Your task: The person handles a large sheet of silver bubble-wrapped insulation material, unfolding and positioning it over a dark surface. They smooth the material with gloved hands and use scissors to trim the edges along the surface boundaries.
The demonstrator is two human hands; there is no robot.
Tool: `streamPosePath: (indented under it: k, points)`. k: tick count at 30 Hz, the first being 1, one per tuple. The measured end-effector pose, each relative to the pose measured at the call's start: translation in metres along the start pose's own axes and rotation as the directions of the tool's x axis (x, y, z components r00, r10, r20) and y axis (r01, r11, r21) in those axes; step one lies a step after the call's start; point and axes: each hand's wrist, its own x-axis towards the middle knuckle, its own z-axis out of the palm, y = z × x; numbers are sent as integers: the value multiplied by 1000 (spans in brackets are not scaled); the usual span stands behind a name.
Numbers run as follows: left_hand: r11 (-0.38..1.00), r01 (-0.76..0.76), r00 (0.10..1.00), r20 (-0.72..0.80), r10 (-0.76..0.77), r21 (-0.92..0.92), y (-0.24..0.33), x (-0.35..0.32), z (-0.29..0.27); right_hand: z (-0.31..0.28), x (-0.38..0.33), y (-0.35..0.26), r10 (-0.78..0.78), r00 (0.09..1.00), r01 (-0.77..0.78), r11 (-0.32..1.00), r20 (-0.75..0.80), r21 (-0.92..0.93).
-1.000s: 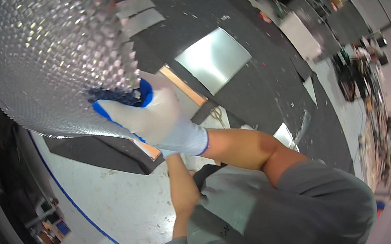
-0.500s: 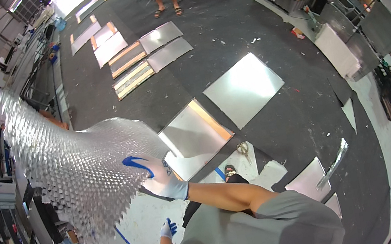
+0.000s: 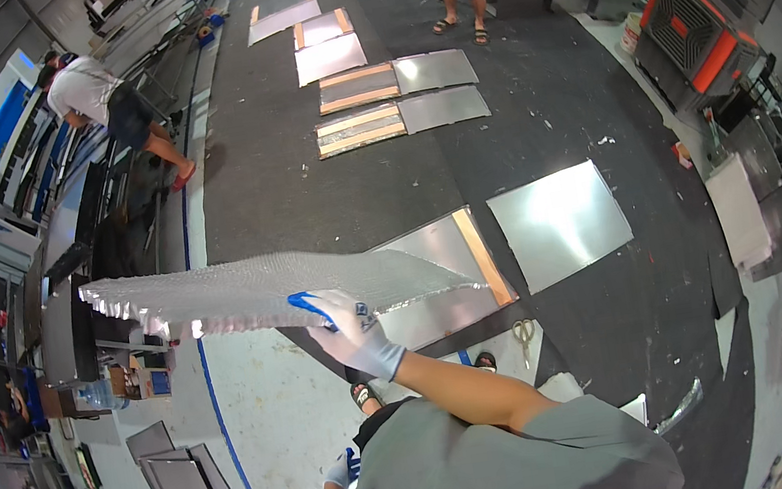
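The gloved fingers (image 3: pixel 320 308) of the right hand (image 3: pixel 356 333) are clamped on the edge of a honeycomb panel (image 3: pixel 257 293), held level above the floor (image 3: pixel 303 197). The left hand (image 3: pixel 342 470) hangs low, its grip unclear. Metal sheets (image 3: pixel 560 224) are laid out below.

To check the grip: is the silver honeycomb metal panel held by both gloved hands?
No, only the right hand grips the silver honeycomb metal panel; the left hand hangs low.

The honeycomb panel (image 3: pixel 257 295) is silvery with a fine cell pattern. The right hand (image 3: pixel 353 326) wears a white glove with blue fingers (image 3: pixel 304 303). The floor (image 3: pixel 519 154) is dark grey, the metal sheet (image 3: pixel 560 224) bright silver.
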Motion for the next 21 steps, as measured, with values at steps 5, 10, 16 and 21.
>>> streamPosePath:
  k: [5, 10, 16, 21]
  points:
    - [978, -127, 982, -118, 147, 168, 67, 35, -43, 70, 15, -22, 82, 997, -82, 993, -2, -90]
    - [990, -103, 982, -147, 116, 97, 137, 70, -100, 114, 51, -71, 132, 989, -132, 991, 70, -17]
    - [890, -452, 889, -123, 442, -68, 240, 92, -149, 136, 89, -112, -38, 999, 40, 997, 36, -61]
    - [910, -415, 910, -25, 414, 3, 324, 72, -159, 136, 105, -137, 23, 999, -18, 990, 33, -143]
